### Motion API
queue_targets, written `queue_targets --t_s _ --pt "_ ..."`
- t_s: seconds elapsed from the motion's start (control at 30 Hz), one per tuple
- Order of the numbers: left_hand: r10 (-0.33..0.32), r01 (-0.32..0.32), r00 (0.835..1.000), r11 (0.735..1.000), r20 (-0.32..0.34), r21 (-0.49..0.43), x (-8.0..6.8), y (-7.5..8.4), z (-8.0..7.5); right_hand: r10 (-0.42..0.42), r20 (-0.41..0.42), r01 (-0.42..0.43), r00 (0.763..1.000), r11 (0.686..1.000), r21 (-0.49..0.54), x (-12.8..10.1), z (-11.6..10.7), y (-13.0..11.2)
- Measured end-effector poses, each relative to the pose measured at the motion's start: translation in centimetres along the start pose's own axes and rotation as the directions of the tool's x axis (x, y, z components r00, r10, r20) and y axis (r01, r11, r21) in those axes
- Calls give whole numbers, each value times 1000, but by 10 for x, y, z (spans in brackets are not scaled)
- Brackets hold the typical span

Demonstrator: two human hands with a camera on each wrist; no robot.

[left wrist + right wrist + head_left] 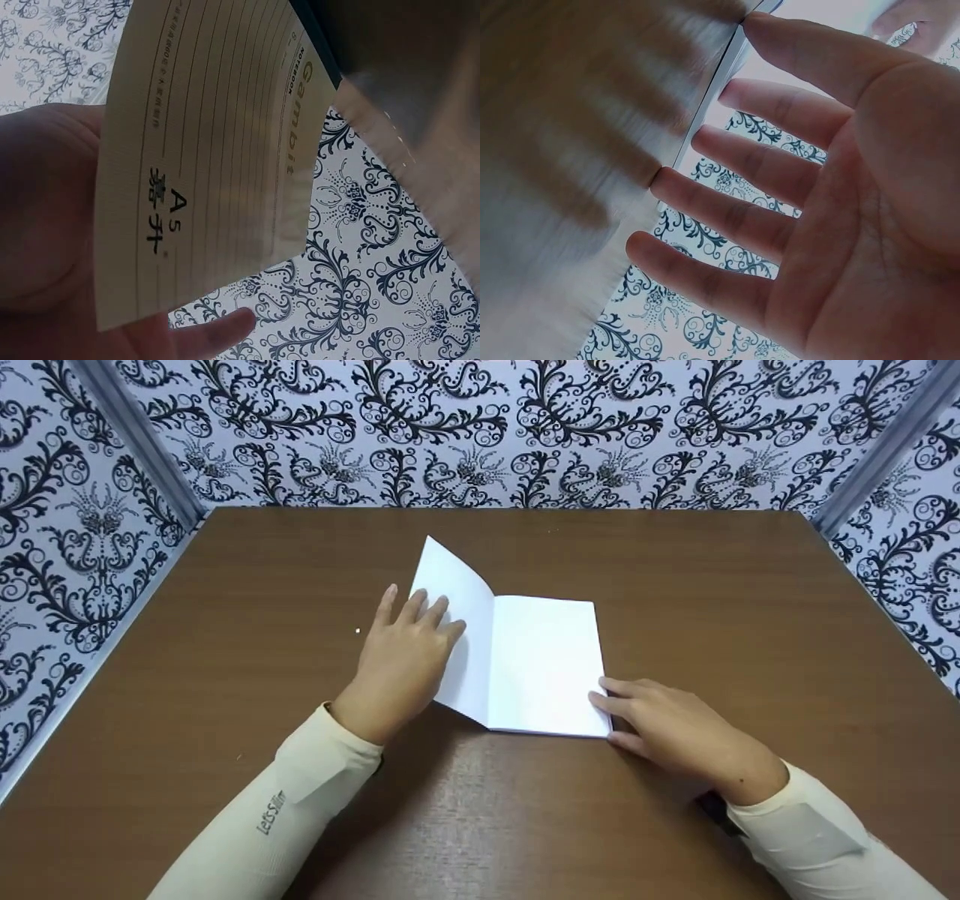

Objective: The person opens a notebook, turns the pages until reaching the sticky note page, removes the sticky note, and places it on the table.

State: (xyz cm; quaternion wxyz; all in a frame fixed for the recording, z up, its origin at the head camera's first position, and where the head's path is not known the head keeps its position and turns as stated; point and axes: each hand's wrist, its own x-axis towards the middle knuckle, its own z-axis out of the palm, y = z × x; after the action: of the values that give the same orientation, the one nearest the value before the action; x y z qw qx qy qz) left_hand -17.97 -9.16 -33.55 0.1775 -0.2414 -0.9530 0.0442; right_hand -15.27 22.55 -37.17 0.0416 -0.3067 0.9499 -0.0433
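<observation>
- Our right hand [675, 727] rests straight fingers [727, 210] against the notebook [544, 664] edge, grasping nothing.
- Our left hand [405, 660] props its lifted cover [210, 157] with relaxed fingers.
- Notebook lies mid-worktop [750, 607].

Blurred table [562, 150]; notebook cover [202, 165] seemingly cropped.

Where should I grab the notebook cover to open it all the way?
Probably take the cover by its raised free edge, coming from the left, where the left hand already touches it. It stands tilted up off the notebook, so fingers could slip underneath. The right hand steadies the near right corner.
</observation>
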Motion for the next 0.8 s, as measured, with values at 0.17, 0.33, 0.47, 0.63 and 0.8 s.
queue_targets --t_s 0.17,0.33,0.47,0.63,0.8 --pt "-2 3 999 1000 35 0 0 0 2 1 4 -1 1000 1000 0 0 -1 0" --pt "15 -16 1000 999 25 28 0 1 6 2 4 -2 1000 1000 4 0 -1 0" --pt "35 -36 999 998 13 42 0 2 12 3 2 -3 1000 1000 3 0 -1 -1" --pt "41 -41 999 999 16 27 0 3 14 1 1 -1 1000 1000 -3 0 0 -1" --pt "45 -46 998 999 41 28 0 6 16 1 -10 -1 1000 1000 -7 0 0 -1"
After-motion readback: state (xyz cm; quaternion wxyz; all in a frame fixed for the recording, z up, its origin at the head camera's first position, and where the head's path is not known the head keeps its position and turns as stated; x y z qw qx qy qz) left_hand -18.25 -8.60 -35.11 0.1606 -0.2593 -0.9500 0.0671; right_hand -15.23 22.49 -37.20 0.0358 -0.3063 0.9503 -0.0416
